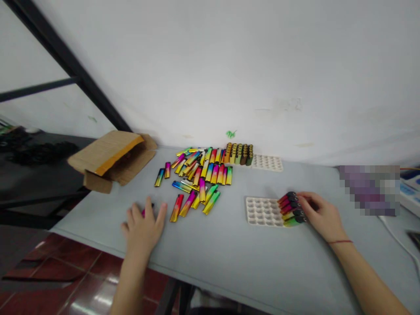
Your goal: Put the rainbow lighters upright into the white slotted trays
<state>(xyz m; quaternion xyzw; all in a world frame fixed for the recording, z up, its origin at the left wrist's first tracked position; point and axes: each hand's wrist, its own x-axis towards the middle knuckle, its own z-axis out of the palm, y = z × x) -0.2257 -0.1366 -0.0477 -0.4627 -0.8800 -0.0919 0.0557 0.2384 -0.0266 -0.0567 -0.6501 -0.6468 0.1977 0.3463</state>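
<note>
My left hand (142, 229) is spread with its palm down over the left side of the table. Under its fingers a purple lighter (143, 213) partly shows; most of it is hidden. My right hand (323, 216) has its thumb and index finger at the black top of the farthest lighter (290, 195) in a row of several. That row stands in the right end column of a white tray (251, 224) with round-cornered pockets. A loose heap of shiny rainbow-coloured lighters (197, 175) lies between my hands, farther back.
An opened cardboard box (111, 153) lies at the back left. Near the wall stands a packed block of upright lighters (239, 153), with a second white tray (267, 162) beside it. At the right are a white cable (398, 245) and a white device (410, 192).
</note>
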